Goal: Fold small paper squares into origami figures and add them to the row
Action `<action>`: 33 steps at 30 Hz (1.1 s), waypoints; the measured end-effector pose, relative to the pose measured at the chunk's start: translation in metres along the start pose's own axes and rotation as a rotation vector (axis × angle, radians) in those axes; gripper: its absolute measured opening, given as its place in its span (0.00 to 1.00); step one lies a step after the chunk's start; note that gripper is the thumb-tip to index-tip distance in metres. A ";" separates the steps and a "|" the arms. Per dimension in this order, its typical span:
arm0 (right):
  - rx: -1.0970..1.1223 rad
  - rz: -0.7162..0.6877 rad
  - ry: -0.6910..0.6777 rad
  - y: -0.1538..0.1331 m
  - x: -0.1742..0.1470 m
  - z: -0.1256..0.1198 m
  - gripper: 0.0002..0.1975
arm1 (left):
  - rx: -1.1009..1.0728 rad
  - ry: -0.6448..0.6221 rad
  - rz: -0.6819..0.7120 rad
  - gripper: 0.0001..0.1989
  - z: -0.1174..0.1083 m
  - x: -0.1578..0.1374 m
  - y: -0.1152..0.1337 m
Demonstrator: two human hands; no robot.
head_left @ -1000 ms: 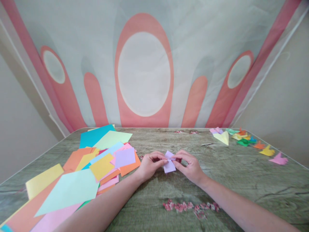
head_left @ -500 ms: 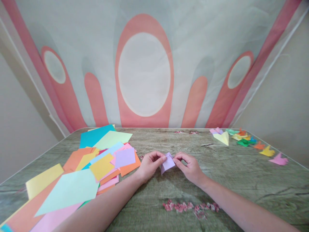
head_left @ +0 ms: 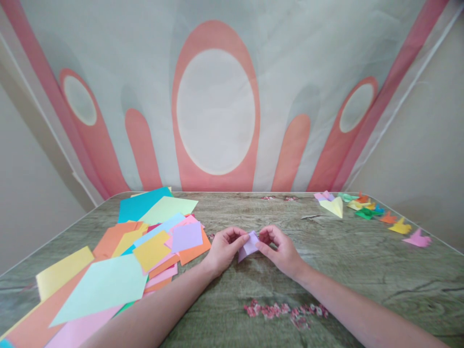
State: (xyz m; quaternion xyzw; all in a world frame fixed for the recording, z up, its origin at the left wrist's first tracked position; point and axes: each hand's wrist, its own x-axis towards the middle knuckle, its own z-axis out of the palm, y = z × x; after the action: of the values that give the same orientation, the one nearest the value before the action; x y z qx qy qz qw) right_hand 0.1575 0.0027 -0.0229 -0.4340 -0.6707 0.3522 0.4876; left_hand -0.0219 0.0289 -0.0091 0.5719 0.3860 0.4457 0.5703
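Observation:
A small folded piece of lavender paper (head_left: 248,248) is held between my two hands near the middle of the table. My left hand (head_left: 225,247) pinches its upper left part between thumb and fingers. On the other side, my right hand (head_left: 281,246) grips the right edge, with the thumb lying over the paper's front and the fingers behind it. One pointed corner hangs toward the lower left. The fingertips behind the paper are partly hidden.
Many coloured paper sheets (head_left: 105,285) lie overlapping on the left, with a lavender square (head_left: 186,237) on top. At the back right sit a pale yellow paper plane (head_left: 332,207) and several small folded birds, including a pink one (head_left: 418,239). The table (head_left: 217,314) has wood grain.
My right thumb has moved left over the front of the lavender paper, and the right-hand fingers have closed in. The paper's right part is turned and narrower. My left hand keeps its pinch.

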 end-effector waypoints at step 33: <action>-0.134 -0.035 0.025 0.000 -0.001 0.004 0.06 | -0.082 0.087 -0.029 0.18 0.002 0.001 -0.003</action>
State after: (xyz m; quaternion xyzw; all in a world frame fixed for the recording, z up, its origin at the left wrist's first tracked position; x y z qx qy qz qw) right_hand 0.1537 0.0016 -0.0243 -0.4584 -0.6942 0.2923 0.4718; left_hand -0.0199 0.0292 -0.0119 0.5224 0.4003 0.4772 0.5823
